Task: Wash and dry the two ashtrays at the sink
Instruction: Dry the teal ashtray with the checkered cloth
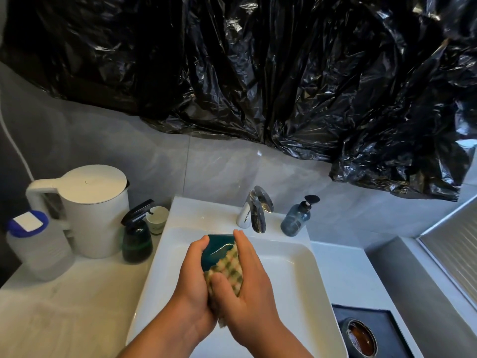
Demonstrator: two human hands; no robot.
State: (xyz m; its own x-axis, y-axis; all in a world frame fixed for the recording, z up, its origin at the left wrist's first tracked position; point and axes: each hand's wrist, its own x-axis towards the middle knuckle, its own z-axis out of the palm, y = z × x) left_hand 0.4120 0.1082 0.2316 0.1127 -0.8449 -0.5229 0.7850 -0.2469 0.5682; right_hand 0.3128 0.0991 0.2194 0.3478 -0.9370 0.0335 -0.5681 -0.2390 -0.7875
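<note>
Head view: checked cloth [227,270] half-hides teal ashtray [215,248].

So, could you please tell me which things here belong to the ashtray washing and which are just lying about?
Job: green ashtray, checked cloth, left hand, right hand, sink, tap, amber ashtray.
Lying about: kettle, spray bottle, soap dispenser.

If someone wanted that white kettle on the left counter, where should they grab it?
By the handle of the kettle, coming from the left. The handle loops out from the top on that side, open to the fingers, while a spray bottle crowds the right.
</note>
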